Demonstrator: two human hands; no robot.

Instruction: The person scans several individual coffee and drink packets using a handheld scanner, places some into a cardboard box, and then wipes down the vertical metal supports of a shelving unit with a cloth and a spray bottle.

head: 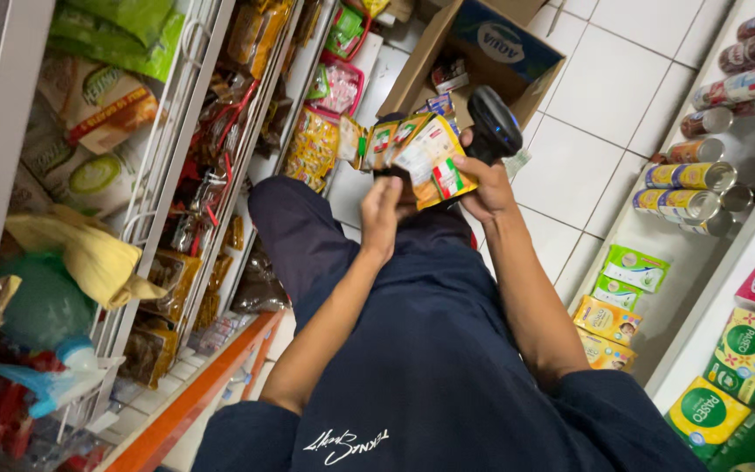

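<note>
Left hand [384,212] is up at chest height, fingers curled round the lower edge of a fanned stack of small sachets [419,150], so it is clamped on them. Thumb side faces the camera; fingertips are hidden behind the packs.

Right hand [482,185] is closed round the grip of a black handheld scanner [493,125]. Scanner head sits just above and to the right of the sachets, touching or nearly touching the top-right pack; cannot tell which.

Key geometry: the sachets lie between the 2 hands, directly above the left and just left of the right. The fan's long axis runs from upper left to lower right, and the front yellow pack tilts toward the scanner. Left hand carries the stack; the right has no contact with it that I can see beyond the scanner housing.

Surroundings:
- open cardboard box [482,52] on the white tiled floor [605,79], just beyond the hands, a few small packs inside
- wire shelf rack [176,131] on the person's left, packed with bagged snacks and sachet strips
- low white shelf [718,288] on the right with tins lying on their sides [688,177] and small green and yellow cartons [622,293]
- person is crouched or seated, dark trousers and dark top fill the lower frame
</note>
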